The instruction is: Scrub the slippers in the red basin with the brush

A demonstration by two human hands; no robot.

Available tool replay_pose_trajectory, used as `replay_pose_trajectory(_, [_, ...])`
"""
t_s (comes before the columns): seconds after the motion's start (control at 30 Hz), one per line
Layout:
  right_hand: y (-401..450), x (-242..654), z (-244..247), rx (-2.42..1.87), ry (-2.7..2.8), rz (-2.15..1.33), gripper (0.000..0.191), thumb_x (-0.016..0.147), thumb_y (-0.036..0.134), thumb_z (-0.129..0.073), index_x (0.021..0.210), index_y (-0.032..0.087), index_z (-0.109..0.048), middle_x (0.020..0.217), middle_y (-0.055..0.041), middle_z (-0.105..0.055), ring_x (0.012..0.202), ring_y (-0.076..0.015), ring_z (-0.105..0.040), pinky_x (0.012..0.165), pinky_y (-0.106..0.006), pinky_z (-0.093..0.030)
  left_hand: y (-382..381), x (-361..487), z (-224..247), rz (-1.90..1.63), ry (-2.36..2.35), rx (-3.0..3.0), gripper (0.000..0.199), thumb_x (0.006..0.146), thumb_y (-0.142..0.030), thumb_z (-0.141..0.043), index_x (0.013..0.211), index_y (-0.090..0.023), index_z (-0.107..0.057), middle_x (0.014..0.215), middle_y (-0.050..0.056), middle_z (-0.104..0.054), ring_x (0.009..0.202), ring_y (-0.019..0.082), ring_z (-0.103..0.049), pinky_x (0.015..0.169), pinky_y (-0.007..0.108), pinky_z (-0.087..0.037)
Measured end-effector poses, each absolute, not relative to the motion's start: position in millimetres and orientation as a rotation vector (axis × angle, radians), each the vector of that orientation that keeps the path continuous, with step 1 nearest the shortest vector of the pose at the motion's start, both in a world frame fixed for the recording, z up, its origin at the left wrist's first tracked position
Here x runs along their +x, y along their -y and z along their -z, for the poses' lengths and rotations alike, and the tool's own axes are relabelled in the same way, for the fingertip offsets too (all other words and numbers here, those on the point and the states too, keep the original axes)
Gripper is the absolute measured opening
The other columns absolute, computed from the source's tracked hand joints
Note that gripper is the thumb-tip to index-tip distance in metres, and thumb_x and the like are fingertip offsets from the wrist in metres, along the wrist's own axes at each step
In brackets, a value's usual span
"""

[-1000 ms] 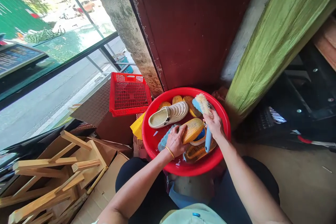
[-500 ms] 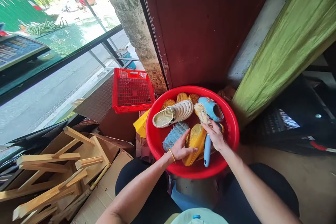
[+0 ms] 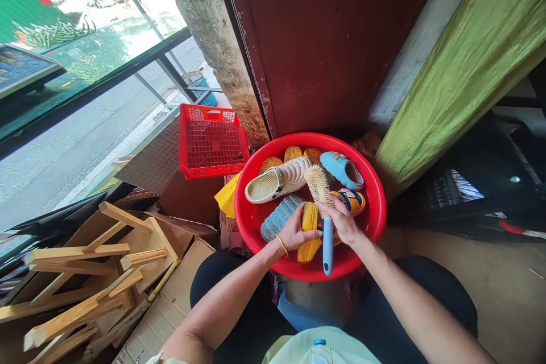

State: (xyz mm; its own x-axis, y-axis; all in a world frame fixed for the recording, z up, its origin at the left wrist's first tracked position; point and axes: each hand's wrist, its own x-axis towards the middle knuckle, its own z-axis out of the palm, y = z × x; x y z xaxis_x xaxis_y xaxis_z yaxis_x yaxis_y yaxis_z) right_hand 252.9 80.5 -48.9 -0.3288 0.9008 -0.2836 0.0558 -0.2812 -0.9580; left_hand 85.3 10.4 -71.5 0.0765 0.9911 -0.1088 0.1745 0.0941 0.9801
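Note:
My left hand (image 3: 295, 234) grips a yellow clog (image 3: 307, 251) near the front of a red basin (image 3: 379, 199), with the thumb along its near side. My right hand (image 3: 344, 223) is closed round a scrub brush (image 3: 327, 242), which has a blue handle and pale bristles pointing away from me. Brush and clog are close together; whether they touch, I cannot tell. A blue clog lying sole up (image 3: 279, 217) is beside my left hand. Beyond my hands lie a cream clog (image 3: 264, 186), a light blue clog (image 3: 341, 169) and a yellow-and-blue clog (image 3: 356, 202).
Several yellow soles (image 3: 293, 153) line the basin's far rim. Left of it are a red crate (image 3: 213, 145), a yellow object (image 3: 227, 196) and wooden stools (image 3: 98, 259) by cardboard. A dark red door (image 3: 336, 51) stands behind, and a green cloth (image 3: 452, 79) hangs right.
My left hand has gone from spread fingers to a grip on the yellow clog, which has turned. The brush has shifted slightly left in my right hand, uncovering more of the yellow-and-blue clog.

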Motion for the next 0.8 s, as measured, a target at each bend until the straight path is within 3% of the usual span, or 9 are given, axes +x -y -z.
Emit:
replay_pose_trajectory(0.13, [-76.4, 249.9, 35.9, -1.288, 1.311, -1.723, 0.041, 0.077, 0.05, -0.069, 0.108, 0.024, -0.063, 0.095, -0.0021, -0.072, 0.068, -0.0182, -0.066, 0.051, -0.027, -0.053, -11.6, 82.7, 64.6, -0.962, -1.399, 1.299, 0.08, 0.071, -0.039, -0.088, 0.138, -0.018, -0.051, 0.116, 0.009, -0.07, 0.107, 0.027, -0.067, 0.098, 0.045, -0.056])
replay_pose_trajectory(0.27, [-78.7, 247.7, 35.7, -1.378, 1.49, -1.536, 0.044, 0.08, 0.054, -0.064, 0.11, 0.022, -0.064, 0.08, -0.001, -0.069, 0.05, -0.0154, -0.057, 0.046, -0.029, -0.048, -10.8, 81.7, 57.5, -0.911, -1.517, 1.388, 0.078, 0.069, -0.044, -0.088, 0.134, -0.017, -0.052, 0.12, 0.012, -0.068, 0.11, 0.03, -0.065, 0.1, 0.048, -0.053])
replay_pose_trajectory(0.37, [-76.8, 249.1, 42.3, -1.307, 1.714, -1.19, 0.041, 0.087, 0.056, -0.059, 0.108, 0.021, -0.065, 0.089, -0.0064, -0.072, 0.069, -0.0214, -0.066, 0.062, -0.034, -0.053, -12.1, 81.3, 57.5, -0.9, -1.596, 1.445, 0.078, 0.071, -0.046, -0.085, 0.134, -0.015, -0.051, 0.122, 0.014, -0.066, 0.112, 0.032, -0.064, 0.102, 0.049, -0.051])
replay_pose_trajectory(0.47, [-66.8, 249.3, 48.9, -1.086, 2.036, -0.847, 0.035, 0.094, 0.05, -0.053, 0.11, 0.021, -0.066, 0.104, -0.0102, -0.071, 0.093, -0.0245, -0.067, 0.079, -0.034, -0.052, -15.9, 82.0, 63.6, -0.935, -1.648, 1.486, 0.054, 0.078, -0.04, -0.076, 0.122, -0.014, -0.058, 0.12, 0.015, -0.067, 0.112, 0.033, -0.063, 0.102, 0.05, -0.05])
replay_pose_trajectory(0.57, [-60.8, 245.4, 54.0, -1.045, 2.366, -0.6, 0.028, 0.098, 0.039, -0.047, 0.11, 0.022, -0.067, 0.098, -0.0088, -0.068, 0.084, -0.0211, -0.064, 0.067, -0.029, -0.043, -17.8, 83.7, 71.2, -0.931, -1.65, 1.537, 0.033, 0.079, -0.03, -0.068, 0.109, -0.017, -0.063, 0.116, 0.013, -0.067, 0.111, 0.031, -0.062, 0.103, 0.048, -0.049])
replay_pose_trajectory(0.67, [-71.5, 241.1, 56.9, -1.214, 2.464, -0.442, 0.025, 0.1, 0.032, -0.044, 0.1, 0.021, -0.067, 0.092, -0.0079, -0.065, 0.078, -0.0195, -0.06, 0.061, -0.029, -0.034, -15.1, 84.3, 73.9, -0.855, -1.728, 1.518, 0.046, 0.073, -0.024, -0.067, 0.117, -0.018, -0.059, 0.115, 0.011, -0.064, 0.11, 0.031, -0.06, 0.102, 0.048, -0.048])
replay_pose_trajectory(0.8, [-90.6, 243.9, 53.4, -1.328, 2.378, -0.46, 0.031, 0.103, 0.031, -0.037, 0.094, 0.021, -0.065, 0.089, -0.0089, -0.065, 0.082, -0.0199, -0.058, 0.066, -0.028, -0.035, -12.3, 81.9, 71.6, -0.865, -1.655, 1.572, 0.071, 0.066, -0.017, -0.066, 0.134, -0.016, -0.05, 0.126, 0.013, -0.059, 0.12, 0.031, -0.055, 0.109, 0.049, -0.043])
